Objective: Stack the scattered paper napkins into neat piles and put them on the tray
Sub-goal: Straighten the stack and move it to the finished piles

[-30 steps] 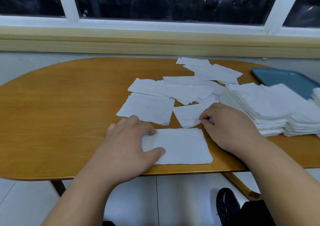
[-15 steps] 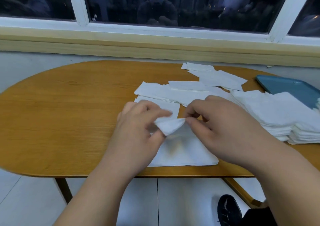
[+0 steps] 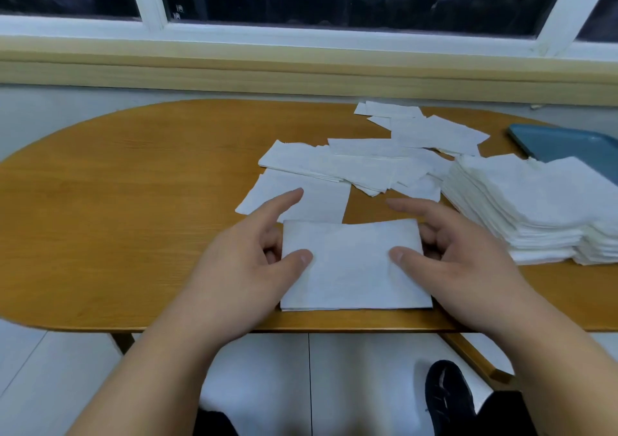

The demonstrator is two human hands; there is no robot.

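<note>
A small pile of white napkins (image 3: 351,265) lies flat near the table's front edge. My left hand (image 3: 240,268) holds its left side, thumb on top, lower fingers curled against the edge, index finger stretched out. My right hand (image 3: 461,261) mirrors this on the right side. Behind the pile lies a single napkin (image 3: 311,201), and beyond it several scattered napkins (image 3: 361,168) overlap. More loose napkins (image 3: 431,131) lie farther back. A tall stack of napkins (image 3: 521,201) stands at the right, partly on the blue tray (image 3: 568,144).
The oval wooden table (image 3: 133,184) stands against a wall below a window sill (image 3: 301,71). Its left half shows bare wood. Below the front edge are a white tiled floor and my dark shoe (image 3: 448,399).
A napkin that both hands pinched and lifted half a second ago now lies flat on the small pile. Both hands have moved apart to the pile's left and right sides.
</note>
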